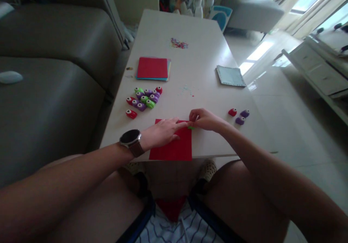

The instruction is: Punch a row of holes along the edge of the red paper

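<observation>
Both forearms reaching forward, hands meeting at the middle.

Left hand [163, 131] laid flat, palm down, fingers stretched toward the right, index fingertip touching the right hand; watch strapped on the left wrist. Right hand [205, 120] curled, knuckles up, fingertips bunched in a pinching grip around something small and green, mostly hidden. Both arms bare, elbows bent, angled inward above 2 bare knees.

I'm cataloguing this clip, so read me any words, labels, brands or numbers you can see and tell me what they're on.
No readable text in this view.
Watch on the left wrist: face dark, nothing legible.
Small punches: any markings too small to read.
Red sheet and paper stack: plain, no print visible.
</observation>
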The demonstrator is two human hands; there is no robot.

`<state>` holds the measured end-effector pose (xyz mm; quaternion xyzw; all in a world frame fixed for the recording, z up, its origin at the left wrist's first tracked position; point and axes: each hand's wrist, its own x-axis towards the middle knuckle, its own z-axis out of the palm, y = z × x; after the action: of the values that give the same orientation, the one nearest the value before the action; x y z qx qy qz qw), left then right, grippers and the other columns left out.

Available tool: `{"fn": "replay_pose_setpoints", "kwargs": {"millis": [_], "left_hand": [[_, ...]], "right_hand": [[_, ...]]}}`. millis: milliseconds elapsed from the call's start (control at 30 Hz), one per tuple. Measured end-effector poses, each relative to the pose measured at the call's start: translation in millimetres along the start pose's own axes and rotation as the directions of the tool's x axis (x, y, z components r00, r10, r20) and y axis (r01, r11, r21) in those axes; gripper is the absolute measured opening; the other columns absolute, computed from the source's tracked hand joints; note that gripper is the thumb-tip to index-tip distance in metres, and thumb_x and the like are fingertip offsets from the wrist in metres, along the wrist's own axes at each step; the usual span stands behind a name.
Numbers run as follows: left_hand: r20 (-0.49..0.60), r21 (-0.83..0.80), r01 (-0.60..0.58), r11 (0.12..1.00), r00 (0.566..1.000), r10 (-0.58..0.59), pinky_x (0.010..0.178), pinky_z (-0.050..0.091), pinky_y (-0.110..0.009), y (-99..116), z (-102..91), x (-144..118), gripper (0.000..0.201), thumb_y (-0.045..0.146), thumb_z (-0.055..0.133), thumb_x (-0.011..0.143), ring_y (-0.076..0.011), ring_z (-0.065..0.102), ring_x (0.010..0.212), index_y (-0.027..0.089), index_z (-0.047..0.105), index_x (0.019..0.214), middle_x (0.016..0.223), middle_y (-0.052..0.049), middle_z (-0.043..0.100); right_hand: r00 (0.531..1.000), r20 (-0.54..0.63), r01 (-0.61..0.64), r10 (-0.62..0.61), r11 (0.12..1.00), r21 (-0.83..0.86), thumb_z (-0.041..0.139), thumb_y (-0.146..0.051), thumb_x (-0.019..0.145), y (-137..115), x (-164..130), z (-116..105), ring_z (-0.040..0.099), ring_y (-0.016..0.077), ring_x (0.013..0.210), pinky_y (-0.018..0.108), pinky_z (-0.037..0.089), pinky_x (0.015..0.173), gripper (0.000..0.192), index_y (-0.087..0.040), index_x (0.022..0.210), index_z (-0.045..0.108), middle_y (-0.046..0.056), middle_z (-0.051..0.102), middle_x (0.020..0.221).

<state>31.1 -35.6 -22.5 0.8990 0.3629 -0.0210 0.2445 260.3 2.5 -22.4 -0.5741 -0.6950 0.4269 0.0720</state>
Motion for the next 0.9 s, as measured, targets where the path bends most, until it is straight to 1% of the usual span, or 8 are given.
{"fn": "replay_pose_setpoints", "kwargs": {"millis": [133,200,333,500,600,667,767,900], "left_hand": [[0.042,-0.048,0.007,0.999,0.999,-0.005,0.109,0.044,-0.036,-1.0,-4.3,-0.5,0.07,0.024,0.065,0.098,-0.0275,0.06,0.125,0.028,0.034,0.16,0.138,-0.012,0.057],[0.029,-0.075,0.006,0.997,1.0,-0.004,0.112,0.042,-0.037,-3.1,-3.5,-1.2,0.074,0.024,0.066,0.098,-0.0279,0.057,0.132,0.028,0.028,0.161,0.143,-0.013,0.055],[-0.01,-0.091,0.003,0.996,1.0,-0.004,0.119,0.037,-0.038,-6.2,0.3,-2.8,0.08,0.026,0.067,0.098,-0.0275,0.046,0.146,0.022,0.019,0.161,0.155,-0.017,0.048],[0.038,-0.049,0.033,0.998,0.999,-0.031,0.119,0.038,-0.039,-4.3,-0.8,-3.0,0.067,0.029,0.065,0.099,-0.0285,0.05,0.143,0.016,0.03,0.155,0.156,-0.02,0.047],[0.02,-0.056,0.022,0.998,1.0,-0.021,0.115,0.042,-0.038,-3.3,-2.1,-2.3,0.06,0.03,0.066,0.098,-0.0278,0.055,0.135,0.017,0.038,0.15,0.149,-0.017,0.052],[0.023,-0.051,0.016,0.999,1.0,-0.015,0.111,0.046,-0.038,-3.1,-2.5,-1.6,0.056,0.03,0.064,0.098,-0.0277,0.06,0.128,0.02,0.042,0.148,0.142,-0.015,0.056],[0.042,-0.029,0.015,0.999,0.999,-0.014,0.105,0.05,-0.039,-3.0,-2.8,-0.4,0.054,0.029,0.062,0.099,-0.0277,0.063,0.12,0.021,0.045,0.149,0.135,-0.014,0.058],[0.038,-0.028,0.014,1.0,0.999,-0.013,0.11,0.048,-0.041,-4.1,-1.7,0.0,0.059,0.028,0.064,0.098,-0.029,0.06,0.124,0.021,0.044,0.153,0.138,-0.014,0.057]], "right_hand": [[0.999,0.043,0.01,-0.013,0.998,0.058,0.077,-0.02,0.08,1.0,-5.1,-9.5,0.063,0.0166,0.07,0.026,0.045,0.059,0.009,-0.021,0.08,0.068,0.004,0.072,0.082],[0.999,0.042,0.024,-0.027,0.998,0.059,0.076,-0.02,0.081,6.5,-8.0,-17.4,0.064,0.0173,0.071,0.027,0.046,0.059,0.007,-0.021,0.082,0.068,0.004,0.072,0.082],[0.998,-0.063,0.002,0.0,0.999,0.034,0.076,-0.023,0.082,20.7,-13.3,-31.1,0.064,0.02,0.07,0.03,0.047,0.058,0.009,-0.022,0.081,0.067,0.006,0.071,0.082],[0.993,-0.112,0.036,-0.043,0.998,-0.059,0.079,-0.023,0.08,22.5,-19.7,-30.5,0.067,0.0225,0.076,0.034,0.051,0.066,0.012,-0.022,0.088,0.07,0.006,0.073,0.086],[0.983,-0.132,0.103,-0.13,0.975,-0.198,0.077,-0.012,0.075,16.5,-20.7,-24.8,0.067,0.0213,0.079,0.033,0.051,0.071,0.017,-0.022,0.089,0.071,0.006,0.073,0.089],[0.979,-0.137,0.111,-0.151,0.959,-0.261,0.073,-0.009,0.077,13.6,-20.7,-24.6,0.067,0.0207,0.079,0.032,0.051,0.072,0.017,-0.021,0.089,0.072,0.006,0.073,0.089],[0.978,-0.178,0.046,-0.112,0.939,-0.34,0.07,-0.011,0.079,13.0,-23.2,-32.4,0.068,0.0214,0.079,0.031,0.049,0.071,0.015,-0.02,0.09,0.073,0.006,0.074,0.088],[0.984,-0.178,-0.076,-0.009,0.884,-0.462,0.067,-0.011,0.077,16.1,-32.2,-45.5,0.069,0.0249,0.083,0.033,0.047,0.071,0.016,-0.021,0.088,0.072,0.008,0.074,0.09]]}}
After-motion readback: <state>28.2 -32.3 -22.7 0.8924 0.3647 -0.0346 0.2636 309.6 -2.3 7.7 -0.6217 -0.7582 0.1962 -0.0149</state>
